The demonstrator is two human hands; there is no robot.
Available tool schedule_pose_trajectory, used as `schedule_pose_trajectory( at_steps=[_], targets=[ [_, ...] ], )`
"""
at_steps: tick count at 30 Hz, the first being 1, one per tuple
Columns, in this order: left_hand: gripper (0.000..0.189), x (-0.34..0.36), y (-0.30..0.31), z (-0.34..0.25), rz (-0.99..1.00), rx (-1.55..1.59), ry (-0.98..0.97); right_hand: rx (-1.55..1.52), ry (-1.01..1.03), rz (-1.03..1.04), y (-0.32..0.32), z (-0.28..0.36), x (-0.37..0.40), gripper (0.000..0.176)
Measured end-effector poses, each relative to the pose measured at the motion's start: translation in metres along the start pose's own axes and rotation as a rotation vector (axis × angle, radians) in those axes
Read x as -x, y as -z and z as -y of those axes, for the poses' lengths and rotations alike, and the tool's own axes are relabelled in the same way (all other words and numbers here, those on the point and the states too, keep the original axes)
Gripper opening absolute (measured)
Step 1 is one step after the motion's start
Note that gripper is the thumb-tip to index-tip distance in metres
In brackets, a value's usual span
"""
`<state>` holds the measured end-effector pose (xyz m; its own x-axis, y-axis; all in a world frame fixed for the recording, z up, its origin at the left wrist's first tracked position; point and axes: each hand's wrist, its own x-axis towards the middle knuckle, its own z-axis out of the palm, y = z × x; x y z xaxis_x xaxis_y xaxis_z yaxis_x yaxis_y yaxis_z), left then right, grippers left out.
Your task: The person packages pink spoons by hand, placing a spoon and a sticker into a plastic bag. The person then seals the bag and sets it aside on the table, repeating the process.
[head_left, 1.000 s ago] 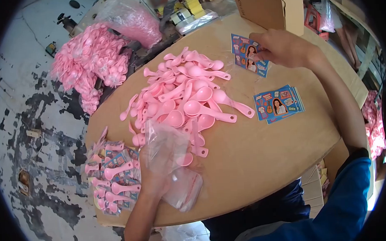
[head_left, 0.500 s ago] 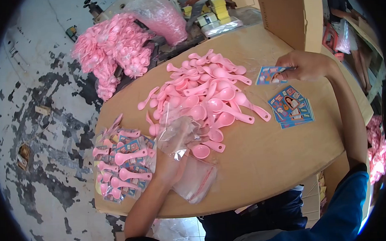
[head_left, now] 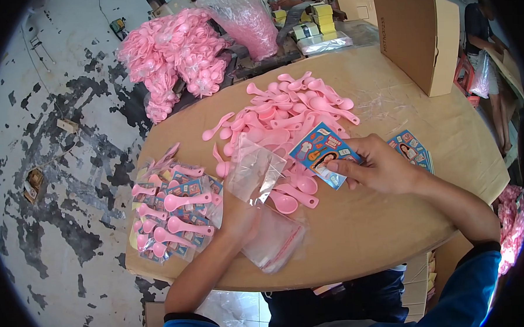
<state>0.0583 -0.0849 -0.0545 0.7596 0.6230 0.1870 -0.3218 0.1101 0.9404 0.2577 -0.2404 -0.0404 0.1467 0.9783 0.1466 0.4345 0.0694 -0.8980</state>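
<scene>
A clear plastic bag (head_left: 254,167) is held up by my left hand (head_left: 241,217), whose fingers are partly hidden behind the film. My right hand (head_left: 376,164) pinches a blue printed card (head_left: 323,152) just right of the bag, with a small gap between them. Behind both lies a heap of pink measuring spoons (head_left: 283,113). A stack of clear bags (head_left: 275,242) rests under and beside my left wrist. Partly covered by my right hand, a pile of blue cards (head_left: 412,148) sits on the table.
Bagged spoons with cards (head_left: 174,217) are piled at the table's left. A cardboard box (head_left: 411,37) stands at the back right of the brown table (head_left: 364,235). Wrapped pink spoons (head_left: 172,56) fill the far left; people (head_left: 483,43) are in the background.
My right hand has come left and nearer from the card pile, bringing a card beside the bag. My left hand still holds the bag, its mouth now turned toward the card.
</scene>
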Motion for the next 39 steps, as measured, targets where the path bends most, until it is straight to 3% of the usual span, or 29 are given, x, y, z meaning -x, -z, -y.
schedule_pose_trajectory(
  at_steps=[7, 10, 13, 16, 19, 23, 28, 31, 35, 37, 39],
  targets=[
    [0.032, 0.005, 0.001, 0.011, 0.001, -0.222, -0.051, 0.036, 0.014, 0.045, -0.007, 0.001, 0.002, 0.027],
    [0.031, 0.011, -0.001, 0.006, 0.069, -0.565, -0.112, 0.082, 0.061, 0.107, -0.008, 0.0, 0.004, 0.022],
    [0.027, 0.004, -0.001, 0.019, 0.201, -0.492, -0.27, 0.095, 0.177, 0.055, -0.011, -0.003, 0.006, 0.018],
    [0.026, 0.01, -0.019, 0.003, 0.166, -0.423, -0.038, 0.048, 0.199, 0.01, -0.012, 0.001, 0.007, 0.02],
    [0.024, 0.011, -0.02, 0.005, -0.041, -0.187, -0.066, 0.055, 0.167, -0.003, -0.01, 0.004, 0.005, 0.017],
    [0.029, 0.015, -0.019, 0.004, 0.021, -0.435, -0.097, 0.074, 0.196, -0.067, -0.019, 0.011, 0.008, 0.016],
    [0.031, 0.016, -0.023, 0.0, 0.057, -0.396, -0.07, -0.026, 0.325, -0.128, -0.033, 0.002, 0.005, 0.016],
    [0.03, 0.01, -0.023, 0.002, 0.027, -0.187, -0.097, 0.022, 0.362, -0.065, -0.029, 0.002, 0.004, 0.016],
    [0.038, 0.014, -0.017, 0.0, 0.144, -0.458, -0.034, -0.037, 0.425, -0.097, -0.032, 0.0, 0.004, 0.015],
    [0.045, 0.014, -0.014, 0.005, 0.209, -0.361, -0.031, -0.068, 0.457, -0.109, -0.034, -0.003, 0.003, 0.015],
    [0.046, 0.016, -0.024, 0.002, 0.266, -0.311, -0.07, -0.074, 0.357, -0.075, -0.032, 0.0, 0.006, 0.015]
  ],
)
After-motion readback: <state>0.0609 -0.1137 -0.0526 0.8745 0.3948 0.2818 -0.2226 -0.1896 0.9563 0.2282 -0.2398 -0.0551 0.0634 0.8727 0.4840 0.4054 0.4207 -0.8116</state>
